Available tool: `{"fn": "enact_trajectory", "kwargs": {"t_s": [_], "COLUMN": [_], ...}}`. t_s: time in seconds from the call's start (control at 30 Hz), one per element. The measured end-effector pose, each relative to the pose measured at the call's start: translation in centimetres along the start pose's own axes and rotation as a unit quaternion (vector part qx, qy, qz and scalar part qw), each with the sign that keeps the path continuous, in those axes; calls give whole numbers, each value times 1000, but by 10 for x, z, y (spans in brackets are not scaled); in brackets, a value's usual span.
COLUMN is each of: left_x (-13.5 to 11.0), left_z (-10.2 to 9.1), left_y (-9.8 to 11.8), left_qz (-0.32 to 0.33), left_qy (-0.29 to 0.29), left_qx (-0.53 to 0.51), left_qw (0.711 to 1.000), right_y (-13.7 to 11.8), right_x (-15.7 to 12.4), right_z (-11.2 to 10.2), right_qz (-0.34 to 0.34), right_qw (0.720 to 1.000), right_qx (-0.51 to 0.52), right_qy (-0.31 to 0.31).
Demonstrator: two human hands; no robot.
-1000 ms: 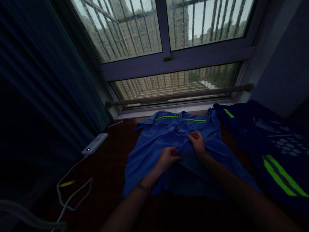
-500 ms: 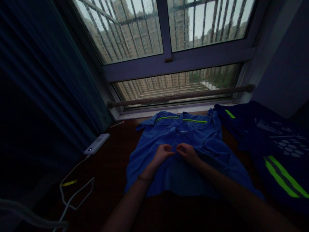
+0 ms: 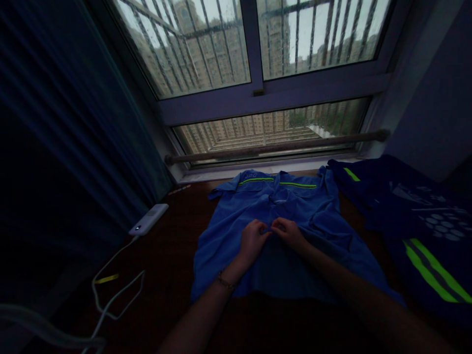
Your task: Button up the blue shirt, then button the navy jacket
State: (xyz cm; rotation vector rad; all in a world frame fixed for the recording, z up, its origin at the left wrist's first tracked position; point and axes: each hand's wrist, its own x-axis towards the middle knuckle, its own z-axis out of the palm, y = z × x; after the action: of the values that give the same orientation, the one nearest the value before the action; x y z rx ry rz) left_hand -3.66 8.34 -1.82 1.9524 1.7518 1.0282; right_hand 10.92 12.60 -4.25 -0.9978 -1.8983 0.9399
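Note:
A light blue work shirt (image 3: 228,231) with a yellow-green stripe across the chest lies spread flat on a dark wooden table (image 3: 165,275), collar toward the window. My left hand (image 3: 252,238) and my right hand (image 3: 289,232) meet at the shirt's front middle. Both hands have their fingers curled, pinching the fabric along the placket where the two front edges join. A thin bracelet circles my left wrist.
A heap of dark navy garments (image 3: 413,216) with yellow-green stripes lies at the right. A white power bank (image 3: 148,219) with a white cable (image 3: 110,295) rests at the left. A dark curtain (image 3: 66,123) hangs on the left, beside a barred window (image 3: 258,59).
My right hand came down and left from the collar area to meet my left hand at the shirt's front middle. The front panel now lies flatter.

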Motion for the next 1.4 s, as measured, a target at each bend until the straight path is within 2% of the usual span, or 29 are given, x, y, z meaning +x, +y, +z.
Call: {"fn": "enact_trajectory", "kwargs": {"t_s": [0.17, 0.27, 0.37, 0.47, 0.57, 0.77, 0.93, 1.03, 1.23, 1.4], "left_x": [-9, -7, -2, 4, 7, 5, 2, 1, 0, 0], "left_z": [6, 8, 10, 12, 14, 14, 16, 18, 23, 23], "left_y": [4, 0, -4, -7, -7, -2, 0, 0, -6, -6], "left_qz": [-33, -42, -82, -147, -185, -181, -168, -183, -205, -202], "left_qy": [0, 5, -15, -34, -25, -15, 7, 18, 27, 32], "left_qx": [44, 31, -48, -152, -217, -257, -232, -229, -248, -263], "left_qw": [998, 999, 995, 977, 958, 949, 958, 956, 946, 943], "right_y": [-3, -2, 1, 5, 8, 18, 21, 16, 10, 10], "right_x": [-2, -2, 0, 1, 3, 7, 8, 5, 2, -3], "right_z": [0, 0, 1, 1, -1, -4, 0, 1, -1, 5], "right_qz": [-1, 2, 24, 50, 62, 92, 112, 92, -25, -46], "right_qw": [1000, 1000, 999, 998, 995, 981, 977, 986, 999, 996], "right_qx": [-4, 6, 23, 41, 78, 154, 167, 129, -1, -66], "right_qy": [-2, -5, 1, 2, -23, -79, -75, -52, -22, 29]}}
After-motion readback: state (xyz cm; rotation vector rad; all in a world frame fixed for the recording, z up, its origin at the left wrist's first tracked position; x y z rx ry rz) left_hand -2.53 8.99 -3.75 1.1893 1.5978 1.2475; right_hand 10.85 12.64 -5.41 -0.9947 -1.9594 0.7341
